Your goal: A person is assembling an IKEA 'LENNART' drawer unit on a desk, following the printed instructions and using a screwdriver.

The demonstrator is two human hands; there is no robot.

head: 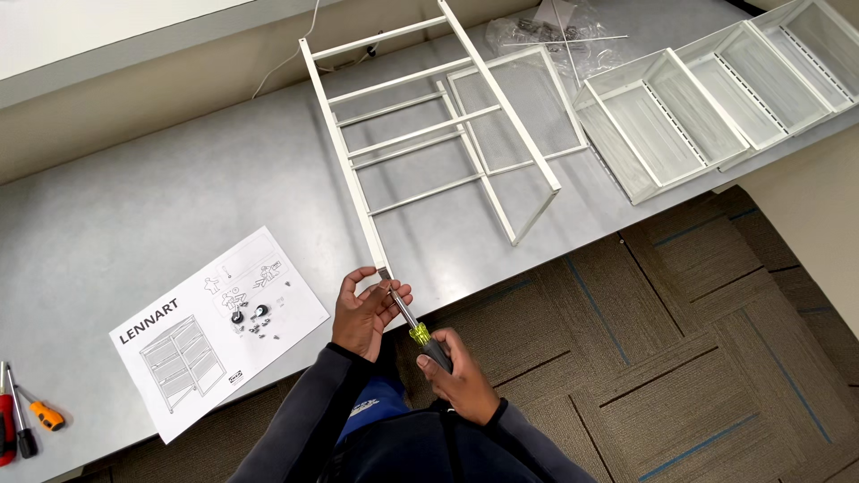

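Observation:
A white metal frame [420,134] with several crossbars lies on the grey table [107,224], one long leg reaching the near edge. My left hand [365,313] pinches the end of that leg and the shaft of a screwdriver. My right hand [458,376] grips the screwdriver [419,333] by its yellow-green and black handle, the tip set against the leg's end.
An instruction booklet [219,326] lies at the table's near left. Orange and red screwdrivers [27,420] sit at the far left edge. White mesh drawers [716,98] stand at the right, a plastic bag of parts [559,36] behind them. Carpet tiles cover the floor.

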